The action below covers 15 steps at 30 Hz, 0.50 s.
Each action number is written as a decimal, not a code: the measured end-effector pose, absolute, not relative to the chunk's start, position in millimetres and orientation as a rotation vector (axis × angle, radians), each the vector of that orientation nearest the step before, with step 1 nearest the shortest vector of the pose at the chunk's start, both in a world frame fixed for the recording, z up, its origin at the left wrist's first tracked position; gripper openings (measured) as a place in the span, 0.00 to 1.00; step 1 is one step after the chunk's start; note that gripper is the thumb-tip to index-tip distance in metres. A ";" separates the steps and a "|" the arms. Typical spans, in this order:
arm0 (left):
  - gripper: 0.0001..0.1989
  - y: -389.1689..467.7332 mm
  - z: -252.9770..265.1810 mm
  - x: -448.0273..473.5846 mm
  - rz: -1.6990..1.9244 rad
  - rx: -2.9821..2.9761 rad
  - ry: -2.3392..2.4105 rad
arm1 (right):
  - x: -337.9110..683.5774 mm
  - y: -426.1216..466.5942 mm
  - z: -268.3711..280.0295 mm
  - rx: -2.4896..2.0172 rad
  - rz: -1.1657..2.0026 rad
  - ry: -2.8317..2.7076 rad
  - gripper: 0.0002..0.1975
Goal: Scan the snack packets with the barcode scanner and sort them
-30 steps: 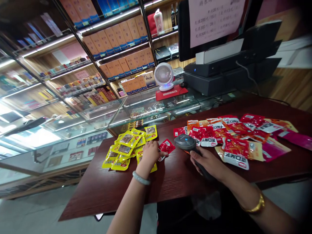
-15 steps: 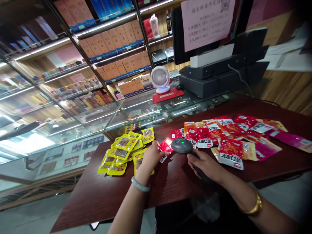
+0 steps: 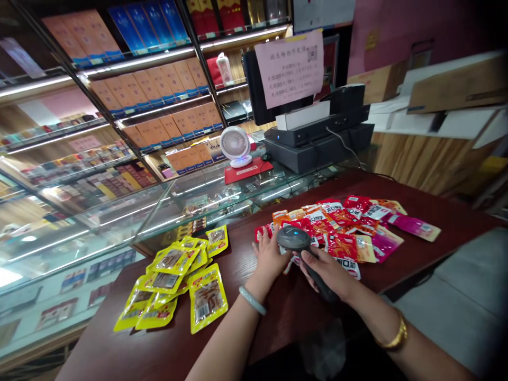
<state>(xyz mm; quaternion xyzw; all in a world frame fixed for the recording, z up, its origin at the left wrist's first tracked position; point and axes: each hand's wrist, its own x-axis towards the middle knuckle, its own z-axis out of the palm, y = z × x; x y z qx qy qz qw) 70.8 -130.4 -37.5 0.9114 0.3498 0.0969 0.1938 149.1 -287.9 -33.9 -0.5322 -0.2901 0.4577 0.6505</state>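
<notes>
My right hand (image 3: 323,270) is wrapped round the handle of a dark grey barcode scanner (image 3: 294,238), whose head shows a small blue light. Beside the scanner's head is my left hand (image 3: 272,254), its fingers spread at the near edge of a heap of red snack packets (image 3: 343,246). Part of a white and red packet shows under the scanner near my left thumb; whether the thumb touches it I cannot tell. On the left, yellow snack packets (image 3: 170,259) lie in a loose pile, with one yellow packet (image 3: 208,297) apart at its right.
Magenta packets (image 3: 416,225) lie at the heap's right end on the dark red table (image 3: 246,344). Behind stand a glass counter (image 3: 159,211), a small white fan (image 3: 235,145) and a black cash register (image 3: 313,148) with a monitor. Stocked shelves line the wall.
The view has swung to the right. My left hand has let go of a red packet, opened its fingers and shifted right to the red heap. The scanner's light went from green to blue.
</notes>
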 end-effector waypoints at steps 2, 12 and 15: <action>0.39 -135.0 -38.8 73.3 0.192 2.632 0.937 | 155.2 -291.4 -38.4 -1.164 1.057 -0.639 0.24; 0.35 -167.7 -49.8 134.1 0.247 2.691 0.902 | 200.2 -308.7 -46.2 -1.016 1.053 -0.530 0.26; 0.36 -173.2 -52.3 159.8 0.278 2.667 0.906 | 220.8 -313.7 -46.7 -0.999 1.023 -0.520 0.24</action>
